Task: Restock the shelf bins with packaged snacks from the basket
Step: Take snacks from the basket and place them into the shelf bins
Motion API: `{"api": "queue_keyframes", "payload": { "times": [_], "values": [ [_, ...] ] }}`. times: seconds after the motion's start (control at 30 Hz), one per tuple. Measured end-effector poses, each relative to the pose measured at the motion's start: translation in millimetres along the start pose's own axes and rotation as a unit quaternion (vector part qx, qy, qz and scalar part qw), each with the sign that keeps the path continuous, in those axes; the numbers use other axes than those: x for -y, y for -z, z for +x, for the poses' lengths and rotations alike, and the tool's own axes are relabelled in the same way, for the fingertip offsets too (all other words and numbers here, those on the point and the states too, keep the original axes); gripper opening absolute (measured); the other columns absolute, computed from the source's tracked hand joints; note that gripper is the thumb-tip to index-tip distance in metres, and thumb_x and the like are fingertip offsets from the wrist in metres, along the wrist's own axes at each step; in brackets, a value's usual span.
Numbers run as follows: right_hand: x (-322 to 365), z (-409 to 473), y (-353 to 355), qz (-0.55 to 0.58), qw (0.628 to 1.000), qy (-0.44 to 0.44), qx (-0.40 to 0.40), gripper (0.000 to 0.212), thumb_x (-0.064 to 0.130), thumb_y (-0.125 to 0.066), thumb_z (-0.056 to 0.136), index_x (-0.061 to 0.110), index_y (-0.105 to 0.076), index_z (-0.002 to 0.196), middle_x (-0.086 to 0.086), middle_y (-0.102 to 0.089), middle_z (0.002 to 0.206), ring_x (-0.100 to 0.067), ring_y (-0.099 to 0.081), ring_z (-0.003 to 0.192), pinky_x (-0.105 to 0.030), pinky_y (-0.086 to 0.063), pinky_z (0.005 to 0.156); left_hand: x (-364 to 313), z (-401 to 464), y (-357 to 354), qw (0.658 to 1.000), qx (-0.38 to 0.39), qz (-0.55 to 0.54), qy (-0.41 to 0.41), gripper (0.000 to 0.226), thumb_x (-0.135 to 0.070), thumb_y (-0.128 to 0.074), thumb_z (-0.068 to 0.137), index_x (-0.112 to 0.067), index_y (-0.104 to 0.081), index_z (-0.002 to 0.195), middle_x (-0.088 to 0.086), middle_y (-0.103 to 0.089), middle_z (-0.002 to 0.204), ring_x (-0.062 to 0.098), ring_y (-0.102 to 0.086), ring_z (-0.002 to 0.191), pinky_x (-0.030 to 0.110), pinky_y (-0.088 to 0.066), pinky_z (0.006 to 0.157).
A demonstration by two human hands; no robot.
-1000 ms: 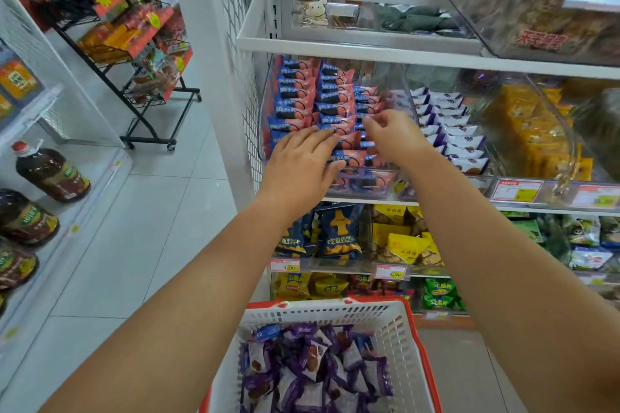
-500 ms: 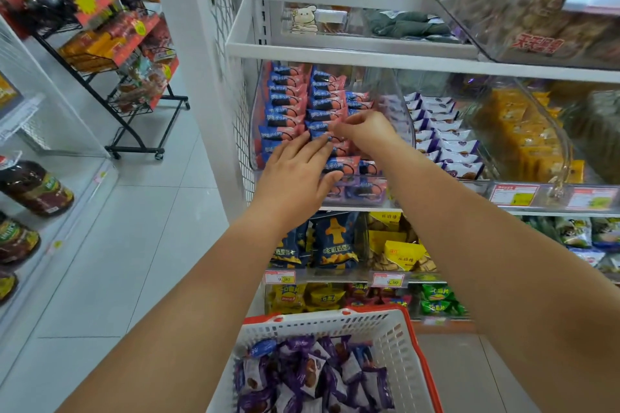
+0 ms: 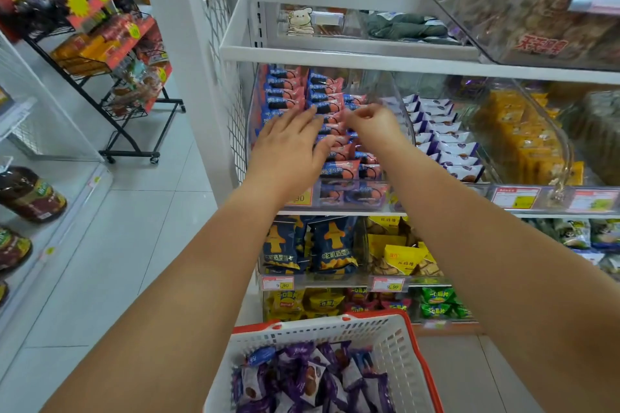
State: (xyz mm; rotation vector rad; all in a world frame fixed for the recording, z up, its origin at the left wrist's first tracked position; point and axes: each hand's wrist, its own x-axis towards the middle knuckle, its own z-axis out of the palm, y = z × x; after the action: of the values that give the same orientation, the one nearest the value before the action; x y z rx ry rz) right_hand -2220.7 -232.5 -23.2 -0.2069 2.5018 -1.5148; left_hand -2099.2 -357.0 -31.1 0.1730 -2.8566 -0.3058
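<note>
We are pressing our flat, spread left hand (image 3: 288, 144) on the pink-and-blue snack packets (image 3: 339, 168), long axes crosswise, while our right hand (image 3: 370, 126) is pinching one just beside it.

Lighting was bright and flat, barely any shadows. Clear bins (image 3: 523, 27) at upper right caught hazy glare. Right hand (image 3: 372, 126) was motion-blurred, and wide-angle distortion bent the edges.
</note>
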Motion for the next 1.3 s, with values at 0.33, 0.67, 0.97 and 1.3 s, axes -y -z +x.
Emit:
{"api": "queue_keyframes", "payload": {
  "times": [0.33,0.67,0.97,1.3],
  "values": [
    [2.0,15.0,-6.1,-0.037,0.996,-0.075,0.002,0.033,0.023,-0.060,0.092,0.006,-0.063,0.121,-0.014,-0.068,0.112,-0.019,-0.064,0.080,-0.018,-0.049,0.053,10.7,15.6,-15.6,1.000,0.006,-0.006,0.007,0.048,-0.035,-0.028,0.104,-0.020,-0.043,0.147,-0.002,-0.030,0.159,0.020,-0.021,0.147,0.041,-0.012,0.120],
    [9.6,29.7,-11.7,-0.051,0.997,-0.050,0.014,0.014,0.022,-0.062,0.091,0.017,-0.059,0.078,-0.003,-0.064,0.080,-0.011,-0.059,0.058,-0.017,-0.046,0.046,9.7,8.4,-15.6,0.998,-0.049,-0.042,-0.004,0.051,-0.038,-0.024,0.103,-0.017,-0.052,0.140,0.003,-0.044,0.151,0.024,-0.035,0.141,0.040,-0.018,0.117],
    [19.1,28.7,-7.2,-0.038,0.996,0.022,-0.080,0.036,0.039,-0.055,0.097,0.011,-0.058,0.118,-0.002,-0.064,0.104,-0.019,-0.063,0.091,-0.037,-0.055,0.082,12.5,5.5,-14.5,0.988,-0.106,-0.105,-0.024,0.054,-0.032,-0.024,0.095,-0.011,-0.059,0.130,0.007,-0.061,0.131,0.025,-0.052,0.124,0.041,-0.032,0.108],
    [-24.9,-33.5,-1.1,-0.323,0.917,0.154,0.175,0.054,0.039,-0.029,0.105,0.025,-0.016,0.156,0.005,-0.005,0.164,-0.011,-0.006,0.150,-0.027,-0.005,0.119,10.1,3.6,-10.2,0.974,-0.146,-0.169,0.017,0.044,-0.021,-0.034,0.095,-0.007,-0.057,0.130,0.010,-0.064,0.124,0.026,-0.057,0.115,0.038,-0.041,0.100]
  ]
}}
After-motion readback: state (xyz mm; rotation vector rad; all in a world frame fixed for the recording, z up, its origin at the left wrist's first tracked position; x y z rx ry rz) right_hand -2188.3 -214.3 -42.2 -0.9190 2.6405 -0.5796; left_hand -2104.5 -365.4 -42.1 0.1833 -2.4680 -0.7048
